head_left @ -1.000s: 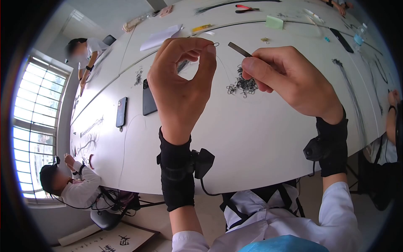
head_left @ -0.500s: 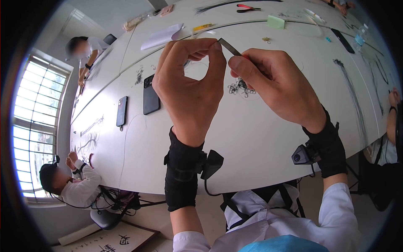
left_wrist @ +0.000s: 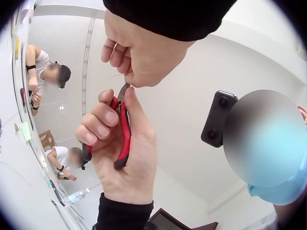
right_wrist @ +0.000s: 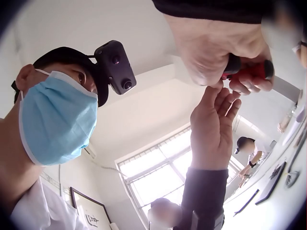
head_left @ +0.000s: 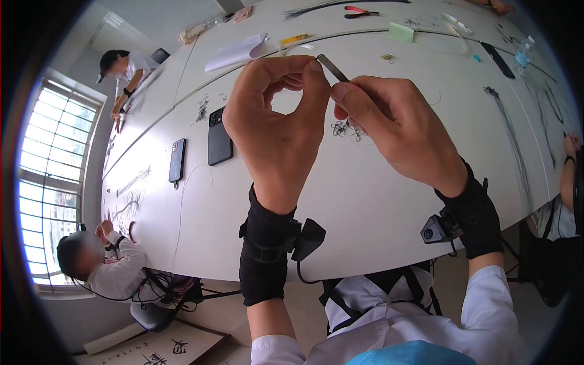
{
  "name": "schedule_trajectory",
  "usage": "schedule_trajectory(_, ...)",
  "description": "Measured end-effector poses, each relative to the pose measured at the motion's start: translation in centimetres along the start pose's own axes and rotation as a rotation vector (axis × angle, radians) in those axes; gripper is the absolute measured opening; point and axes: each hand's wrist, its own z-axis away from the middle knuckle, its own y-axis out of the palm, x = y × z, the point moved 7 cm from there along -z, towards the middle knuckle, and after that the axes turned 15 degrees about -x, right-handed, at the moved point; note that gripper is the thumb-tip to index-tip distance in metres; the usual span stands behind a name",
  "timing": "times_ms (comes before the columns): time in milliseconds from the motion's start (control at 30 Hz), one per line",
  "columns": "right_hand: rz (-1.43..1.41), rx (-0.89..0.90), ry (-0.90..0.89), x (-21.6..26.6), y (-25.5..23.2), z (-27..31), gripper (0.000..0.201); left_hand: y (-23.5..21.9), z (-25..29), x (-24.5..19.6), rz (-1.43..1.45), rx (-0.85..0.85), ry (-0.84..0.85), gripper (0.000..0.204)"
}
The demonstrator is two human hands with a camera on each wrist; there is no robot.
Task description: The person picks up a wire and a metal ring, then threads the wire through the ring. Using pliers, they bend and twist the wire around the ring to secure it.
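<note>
My left hand [head_left: 277, 121] is raised over the table, thumb and index fingertip pinching a small bent wire mostly hidden by the fingers. My right hand [head_left: 398, 121] grips a pair of pliers; its narrow metal nose [head_left: 333, 70] reaches the left fingertips in the head view. In the left wrist view, the red-and-black handles of the pliers [left_wrist: 125, 136] lie in the palm with fingers curled round them. The right wrist view also shows the left hand [right_wrist: 211, 129] close to the pliers. Below the hands lies a pile of small dark wire loops [head_left: 344, 129].
Two phones, one small [head_left: 176, 161] and one larger [head_left: 220, 143], lie at left on the white table [head_left: 365, 207]. Farther back are paper [head_left: 234, 53], a yellow tool [head_left: 295, 39], red pliers [head_left: 361, 12] and a green note [head_left: 401, 33]. Wire strands [head_left: 511, 134] and a bottle [head_left: 522, 55] are right.
A second ago the hands were apart, a wire loop showing at the left fingertips. They have since come together, bringing the pliers' nose to the left fingertips; the last half second shows little movement.
</note>
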Motion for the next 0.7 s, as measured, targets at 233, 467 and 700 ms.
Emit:
schedule_trajectory(233, -0.070, 0.039, 0.066, -0.4, 0.6, 0.3, 0.052, -0.1, 0.0, 0.0, 0.006, 0.000, -0.086, 0.007)
schedule_trajectory(467, -0.094, -0.002, 0.079, -0.6, 0.8, 0.1, 0.047, -0.1, 0.0, 0.4, -0.008, -0.003, -0.126, 0.007)
schedule_trajectory(700, -0.128, -0.046, 0.019, -0.5, -0.9, -0.8, 0.048, -0.2, -0.3, 1.1, 0.039, 0.029, -0.230, 0.010)
